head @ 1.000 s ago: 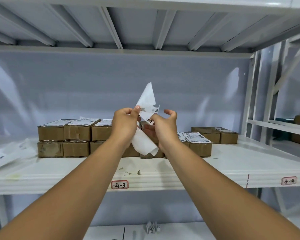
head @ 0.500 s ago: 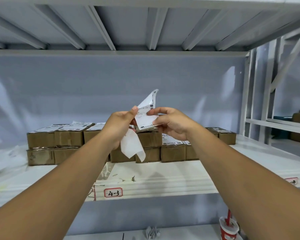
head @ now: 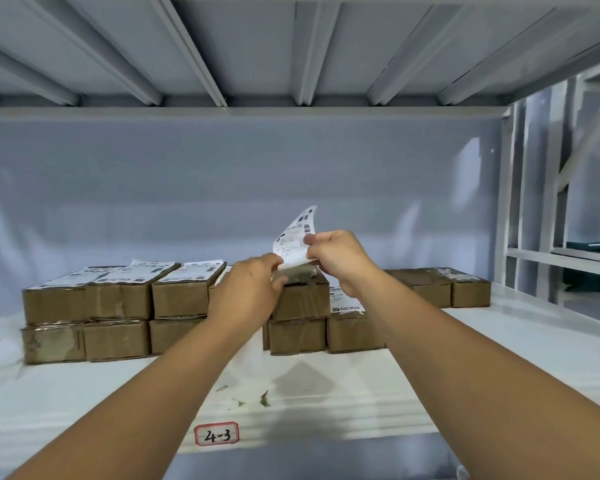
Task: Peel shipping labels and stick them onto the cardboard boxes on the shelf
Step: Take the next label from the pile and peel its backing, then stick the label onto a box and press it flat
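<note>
Hands have moved forward and down to the box stack since half a second ago. The white backing strip that hung under the left hand no longer shows there.

Head view, our only one:
- Our right hand point(head: 336, 259), centre frame, pinches the label point(head: 293, 240) at its right edge between thumb and fingers. It holds the label up and tilted, printed face towards us, probably so the sticky side stays off the cardboard until the lower edge is lined up.
- Our left hand point(head: 246, 289) is just left of it, fingertips at the label's lower edge on the top of the centre box point(head: 300, 301). We read that as anchoring the edge, but can't tell whether it pinches or only presses.
- That box sits on the upper tier of the stack, mid-frame, and its top looks bare.
- The left boxes point(head: 118, 292) already carry labels. The right boxes point(head: 437, 287) are low and well apart, and their tops are too blurred to call.
- Small paper scraps point(head: 264, 398) lie on the shelf point(head: 499, 358) near its front edge, above the 4-3 tag point(head: 216, 434).

Our judgement: placement has started, and smoothing down comes next. The main risk is a skewed or creased label.
</note>
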